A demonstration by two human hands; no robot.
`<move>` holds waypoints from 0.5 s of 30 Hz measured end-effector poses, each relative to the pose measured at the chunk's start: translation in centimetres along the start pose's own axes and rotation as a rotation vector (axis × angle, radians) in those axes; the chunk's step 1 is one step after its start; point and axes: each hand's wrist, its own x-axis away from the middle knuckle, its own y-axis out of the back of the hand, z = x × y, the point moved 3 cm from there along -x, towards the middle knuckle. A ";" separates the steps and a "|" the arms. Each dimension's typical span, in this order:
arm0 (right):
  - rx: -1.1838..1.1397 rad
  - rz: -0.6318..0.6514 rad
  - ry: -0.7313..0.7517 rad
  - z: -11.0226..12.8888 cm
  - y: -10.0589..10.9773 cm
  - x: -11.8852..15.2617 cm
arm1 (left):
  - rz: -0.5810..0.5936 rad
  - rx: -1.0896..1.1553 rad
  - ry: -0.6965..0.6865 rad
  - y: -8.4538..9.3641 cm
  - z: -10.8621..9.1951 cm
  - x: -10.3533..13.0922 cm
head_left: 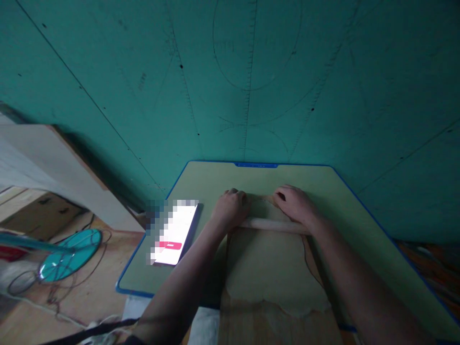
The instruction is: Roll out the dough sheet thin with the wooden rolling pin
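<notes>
A wide, thin sheet of what looks like rolled-out dough (266, 268) lies on a wooden board (240, 323), its near edge ragged. Across its far part rests a pale wooden rolling pin (269, 225), with my wrists beside its ends. My left hand (232, 208) is closed at the sheet's far left corner, fingers curled under. At the far right corner my right hand (293, 206) pinches the edge, thumb against fingers. Between the hands a strip of the sheet's far edge shows beyond the pin. My fingertips are partly hidden.
The board lies on a small table (305, 179) with a blue rim. A lit phone (176, 235) lies left of my left forearm. Behind stands a green wall (230, 105) with printed markings. At the left are a turquoise round base (72, 254), cables and a leaning white panel (64, 167).
</notes>
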 end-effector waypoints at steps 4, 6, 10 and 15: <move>0.004 -0.003 0.005 0.1 0.1 0.0 | -0.003 0.011 -0.007 0.0 0.0 0.1; 0.005 -0.007 0.018 0.1 0.1 0.0 | -0.008 0.015 -0.010 0.0 0.1 0.1; 0.013 -0.017 0.021 0.0 0.1 0.0 | -0.013 0.022 -0.023 -0.1 0.2 0.1; 0.006 -0.019 0.017 0.1 0.2 0.1 | -0.005 0.028 -0.056 -0.3 0.3 0.1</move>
